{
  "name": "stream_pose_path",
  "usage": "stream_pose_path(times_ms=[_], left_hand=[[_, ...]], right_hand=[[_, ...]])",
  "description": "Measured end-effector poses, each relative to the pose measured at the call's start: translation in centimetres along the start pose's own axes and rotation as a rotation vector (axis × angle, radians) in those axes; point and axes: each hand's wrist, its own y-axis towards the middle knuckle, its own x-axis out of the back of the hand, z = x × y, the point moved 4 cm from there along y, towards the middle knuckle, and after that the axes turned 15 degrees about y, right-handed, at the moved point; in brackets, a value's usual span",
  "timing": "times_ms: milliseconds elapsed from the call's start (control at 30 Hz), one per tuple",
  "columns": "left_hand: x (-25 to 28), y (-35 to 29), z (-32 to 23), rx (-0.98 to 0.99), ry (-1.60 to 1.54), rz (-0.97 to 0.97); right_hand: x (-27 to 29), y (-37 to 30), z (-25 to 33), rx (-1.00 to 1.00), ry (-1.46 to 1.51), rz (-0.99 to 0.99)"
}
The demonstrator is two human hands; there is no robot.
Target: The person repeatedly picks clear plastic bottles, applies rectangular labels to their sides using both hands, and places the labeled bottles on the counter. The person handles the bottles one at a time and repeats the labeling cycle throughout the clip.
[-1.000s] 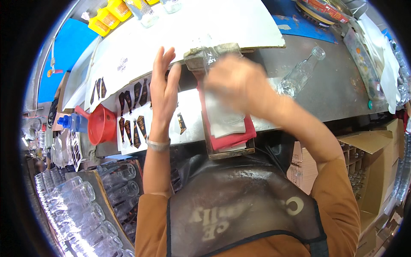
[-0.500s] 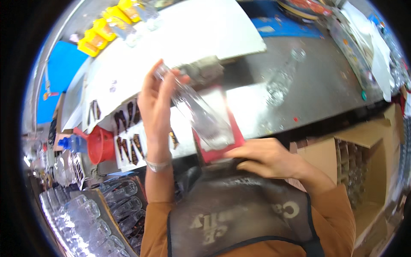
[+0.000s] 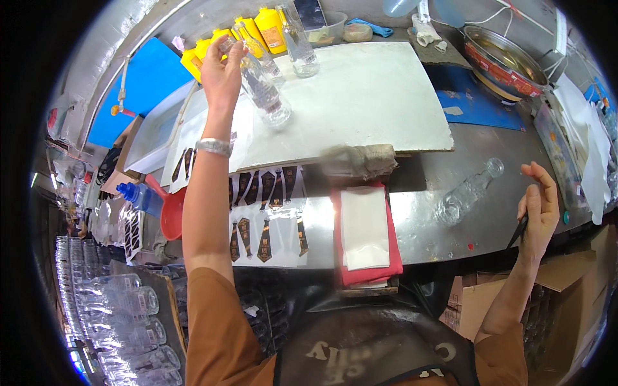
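Observation:
My left hand (image 3: 222, 76) reaches to the far left, its fingers closed round the neck of a clear glass bottle (image 3: 262, 96). The bottle tilts over the white board (image 3: 360, 83); whether its base touches the board I cannot tell. Two more clear bottles, one of them a tall glass bottle (image 3: 297, 48), stand just beyond it. On the right, my right hand (image 3: 542, 209) pinches a thin, dark, pointed strip (image 3: 517, 232), its kind unclear. Left of that hand, another clear bottle (image 3: 463, 196) lies on the metal table. A white pad (image 3: 365, 228) rests on red cloth (image 3: 393, 241) at the near edge.
Yellow containers (image 3: 269, 31) line the back left. Dark tie-shaped labels (image 3: 264, 241) lie on white sheets. A grey folded cloth (image 3: 364, 161) sits by the board's near edge. A metal basin (image 3: 505, 61) stands far right; boxed bottles (image 3: 125, 321) fill the lower left.
My left hand has carried the bottle from above the red cloth to the far left. My right hand has left the cloth and moved right, with a thin dark strip now showing in it.

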Motion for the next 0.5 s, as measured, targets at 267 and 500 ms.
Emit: stream_pose_path(times_ms=[267,500], left_hand=[[-5.2,3.8,5.2,-0.003,0.201,-0.138],[-2.2,3.7,7.1,0.041,0.291,-0.065]], right_hand=[[-2.4,1.0,-0.6,-0.115,-0.312,0.181],[-2.7,1.8,-3.4,-0.102,-0.496,0.313]])
